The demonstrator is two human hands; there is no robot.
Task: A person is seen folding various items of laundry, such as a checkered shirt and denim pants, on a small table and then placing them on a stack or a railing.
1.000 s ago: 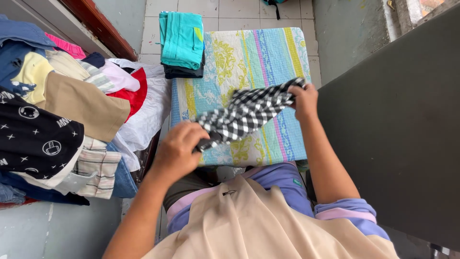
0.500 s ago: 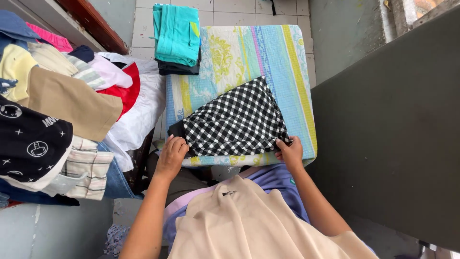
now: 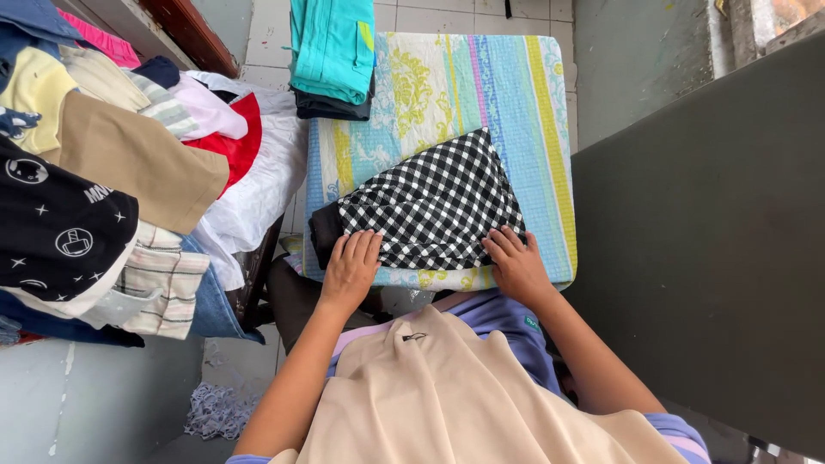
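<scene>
Flat fingers (both hands) on checked cloth

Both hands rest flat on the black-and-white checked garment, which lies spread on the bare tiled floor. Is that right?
Not quite. The left hand and the right hand do lie flat on the checked garment, but the head view shows it spread on a small table covered with a striped, flowered cloth, not on the bare tiled floor.

Both forearms bare, reaching forward and slightly inward from the torso. Left hand flat, palm down, fingers together and extended. Right hand likewise flat, fingers spread a little, wrist angled inward. Hands well apart.
</scene>
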